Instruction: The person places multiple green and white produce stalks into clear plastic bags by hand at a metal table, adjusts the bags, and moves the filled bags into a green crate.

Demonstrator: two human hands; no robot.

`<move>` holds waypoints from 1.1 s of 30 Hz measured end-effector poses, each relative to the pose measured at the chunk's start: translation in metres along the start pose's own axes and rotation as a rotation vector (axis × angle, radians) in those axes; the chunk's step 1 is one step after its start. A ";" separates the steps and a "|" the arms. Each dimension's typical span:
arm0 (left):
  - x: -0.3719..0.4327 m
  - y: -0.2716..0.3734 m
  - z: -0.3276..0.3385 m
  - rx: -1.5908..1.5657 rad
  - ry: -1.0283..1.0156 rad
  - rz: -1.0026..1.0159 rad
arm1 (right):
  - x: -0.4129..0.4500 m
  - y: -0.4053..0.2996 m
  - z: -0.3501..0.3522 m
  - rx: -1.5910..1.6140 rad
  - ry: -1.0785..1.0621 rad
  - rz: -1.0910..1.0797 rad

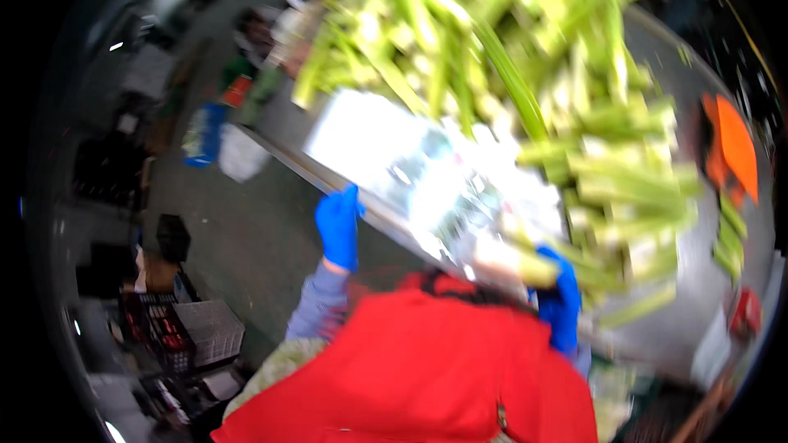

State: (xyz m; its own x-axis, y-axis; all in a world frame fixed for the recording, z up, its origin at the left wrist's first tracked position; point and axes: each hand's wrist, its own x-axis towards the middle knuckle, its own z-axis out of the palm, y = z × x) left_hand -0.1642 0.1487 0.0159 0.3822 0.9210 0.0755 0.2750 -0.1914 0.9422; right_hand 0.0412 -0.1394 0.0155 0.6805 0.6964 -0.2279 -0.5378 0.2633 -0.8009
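Observation:
My left hand [338, 227], in a blue glove, is raised at the near edge of a metal table [652, 338]; blur hides whether its fingers pinch anything. My right hand [559, 295], gloved in blue too, is beside the cut end of a pale green stalk [535, 267] that lies partly in a clear plastic bag [443, 191]. Whether the fingers close on the stalk or the bag is unclear. The shiny bag stretches across the table between both hands. Beyond it rises a large heap of cut green vegetable stalks [492, 43].
An orange object [732, 141] and a few loose stalks [729, 240] lie at the table's right. A red item [746, 314] is near the right corner. Plastic crates [209, 332] stand on the floor at lower left, a blue container [206, 134] at upper left.

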 end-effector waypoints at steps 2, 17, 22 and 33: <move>0.009 -0.013 -0.035 0.635 0.187 0.247 | 0.006 0.000 -0.003 -0.032 -0.055 0.003; -0.049 0.061 0.089 -0.519 -0.699 -0.164 | 0.003 -0.049 0.023 -0.450 -0.432 0.240; -0.044 0.080 0.103 -0.395 -0.681 0.241 | 0.012 -0.061 0.034 -0.167 -0.574 0.531; 0.005 0.075 0.103 -0.652 -0.388 -0.119 | -0.002 -0.081 0.025 -1.090 -0.507 0.158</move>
State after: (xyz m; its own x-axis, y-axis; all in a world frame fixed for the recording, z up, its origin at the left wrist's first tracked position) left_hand -0.0507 0.1039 0.0537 0.6983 0.7144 -0.0454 -0.1958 0.2517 0.9478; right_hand 0.0711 -0.1450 0.0950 0.2414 0.9168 -0.3181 0.2700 -0.3783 -0.8854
